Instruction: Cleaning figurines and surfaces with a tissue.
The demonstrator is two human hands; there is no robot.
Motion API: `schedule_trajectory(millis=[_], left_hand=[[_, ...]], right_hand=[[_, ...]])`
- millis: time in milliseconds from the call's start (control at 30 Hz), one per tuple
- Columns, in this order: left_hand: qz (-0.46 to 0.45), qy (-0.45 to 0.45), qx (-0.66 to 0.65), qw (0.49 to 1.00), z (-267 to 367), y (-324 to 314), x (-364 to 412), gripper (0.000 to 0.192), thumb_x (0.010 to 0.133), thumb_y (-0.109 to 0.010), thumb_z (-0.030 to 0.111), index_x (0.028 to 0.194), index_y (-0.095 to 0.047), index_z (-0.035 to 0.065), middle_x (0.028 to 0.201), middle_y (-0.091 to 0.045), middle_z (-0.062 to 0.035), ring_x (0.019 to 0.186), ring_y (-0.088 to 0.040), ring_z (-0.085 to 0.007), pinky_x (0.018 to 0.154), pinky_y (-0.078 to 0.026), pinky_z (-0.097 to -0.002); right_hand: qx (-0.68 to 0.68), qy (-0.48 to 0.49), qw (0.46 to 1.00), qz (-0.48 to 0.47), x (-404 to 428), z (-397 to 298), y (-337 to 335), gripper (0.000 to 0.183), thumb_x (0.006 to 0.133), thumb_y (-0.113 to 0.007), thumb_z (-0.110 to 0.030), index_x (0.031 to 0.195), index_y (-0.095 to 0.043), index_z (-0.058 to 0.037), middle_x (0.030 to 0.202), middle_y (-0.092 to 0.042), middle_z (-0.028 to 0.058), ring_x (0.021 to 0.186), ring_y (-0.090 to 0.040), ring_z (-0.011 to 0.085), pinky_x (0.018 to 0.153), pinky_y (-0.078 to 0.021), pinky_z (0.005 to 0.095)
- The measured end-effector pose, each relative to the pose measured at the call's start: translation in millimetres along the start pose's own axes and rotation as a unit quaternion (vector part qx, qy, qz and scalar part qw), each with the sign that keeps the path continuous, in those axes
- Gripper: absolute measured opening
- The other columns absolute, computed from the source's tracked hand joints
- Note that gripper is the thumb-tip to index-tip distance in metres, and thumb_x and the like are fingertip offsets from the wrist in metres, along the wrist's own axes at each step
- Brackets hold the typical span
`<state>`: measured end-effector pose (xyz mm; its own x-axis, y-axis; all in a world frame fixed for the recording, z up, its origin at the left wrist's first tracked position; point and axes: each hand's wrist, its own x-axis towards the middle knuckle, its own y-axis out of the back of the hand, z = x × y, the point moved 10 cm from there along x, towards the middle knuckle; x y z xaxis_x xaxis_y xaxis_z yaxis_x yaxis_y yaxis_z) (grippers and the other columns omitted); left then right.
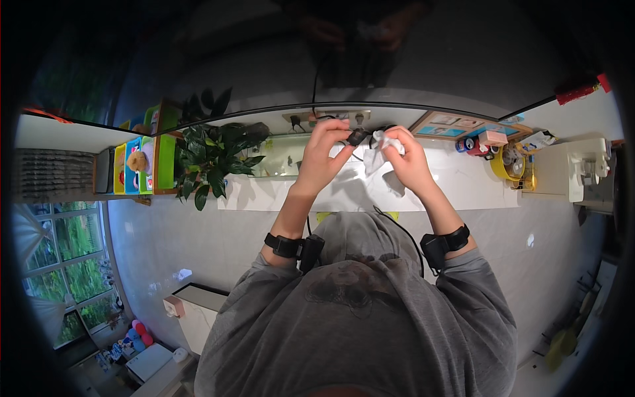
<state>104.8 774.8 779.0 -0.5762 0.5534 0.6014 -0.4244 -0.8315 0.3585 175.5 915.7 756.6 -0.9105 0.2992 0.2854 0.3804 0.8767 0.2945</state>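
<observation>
My left hand (322, 156) pinches a small black block-like piece (356, 137) between thumb and fingertips; it looks like a plug or adapter, with dark cable near it. In my right hand (408, 160) is a crumpled white tissue (378, 156), part of it hanging below the fingers. The two hands are close together above a white marbled cabinet top (446, 191), and the black piece and the tissue are slightly apart. Behind them, a wall socket panel (359, 117) holds plugs. A black cable (314, 89) hangs down in front of the large dark television screen (238, 69).
To the left stand a glass fish tank (275, 173), a leafy potted plant (211, 154) and coloured storage bins (166, 159). A photo frame (431, 121), drink cans (465, 145), a yellow basket (500, 171) and a pale appliance (555, 166) are at the right.
</observation>
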Motion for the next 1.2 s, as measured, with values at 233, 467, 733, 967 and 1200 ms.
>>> schedule_trajectory(millis=[233, 467, 733, 967, 1200], left_hand=[[-0.021, 0.019, -0.028, 0.999, 3, -6, 1, 0.029, 0.067, -0.07, -0.003, 0.091, -0.056, 0.0023, 0.106, -0.052, -0.0092, 0.103, -0.054, -0.0264, 0.087, -0.046, -0.035], [-0.073, 0.018, -0.043, 0.996, 6, -16, -1, 0.031, 0.067, -0.063, -0.012, 0.094, -0.055, -0.0014, 0.111, -0.048, -0.0114, 0.108, -0.052, -0.0277, 0.087, -0.048, -0.0327], [-0.075, 0.005, -0.027, 0.997, 4, -15, 1, 0.028, 0.07, -0.06, -0.01, 0.096, -0.054, -0.0018, 0.113, -0.048, -0.0118, 0.111, -0.051, -0.0287, 0.088, -0.047, -0.0318], [-0.032, 0.165, -0.289, 0.943, -29, -9, -8, 0.025, 0.084, -0.052, -0.004, 0.109, -0.051, 0.0019, 0.132, -0.037, -0.0106, 0.113, -0.051, -0.0235, 0.096, -0.039, -0.0335], [-0.065, 0.232, -0.344, 0.908, -42, -16, -19, 0.027, 0.084, -0.053, -0.004, 0.11, -0.053, -0.0004, 0.116, -0.044, -0.0056, 0.104, -0.05, -0.0142, 0.093, -0.039, -0.0268]], right_hand=[[0.172, -0.14, 0.974, -0.054, 2, -6, -21, 0.022, 0.086, -0.056, -0.015, 0.103, -0.055, -0.0007, 0.09, -0.057, 0.002, 0.082, -0.054, 0.0091, 0.069, -0.0452, 0.0248], [-0.05, -0.029, 0.994, -0.095, 12, -23, -25, 0.023, 0.077, -0.058, -0.008, 0.097, -0.053, 0.0001, 0.089, -0.057, 0.015, 0.08, -0.058, 0.0287, 0.067, -0.0456, 0.0327], [-0.059, -0.077, 0.993, -0.072, 12, -15, -28, 0.017, 0.08, -0.056, -0.01, 0.093, -0.05, -0.0018, 0.079, -0.06, 0.017, 0.072, -0.06, 0.0336, 0.062, -0.0459, 0.036], [0.026, -0.042, 0.997, 0.062, 11, -6, 12, 0.027, 0.082, -0.057, -0.008, 0.099, -0.036, -0.0044, 0.07, -0.057, 0.005, 0.055, -0.049, 0.0096, 0.049, -0.0398, 0.0248], [0.204, -0.134, 0.967, -0.079, 8, -9, -17, 0.024, 0.081, -0.051, -0.001, 0.099, -0.036, -0.0045, 0.085, -0.048, 0.0039, 0.076, -0.046, 0.0063, 0.062, -0.0401, 0.0238]])
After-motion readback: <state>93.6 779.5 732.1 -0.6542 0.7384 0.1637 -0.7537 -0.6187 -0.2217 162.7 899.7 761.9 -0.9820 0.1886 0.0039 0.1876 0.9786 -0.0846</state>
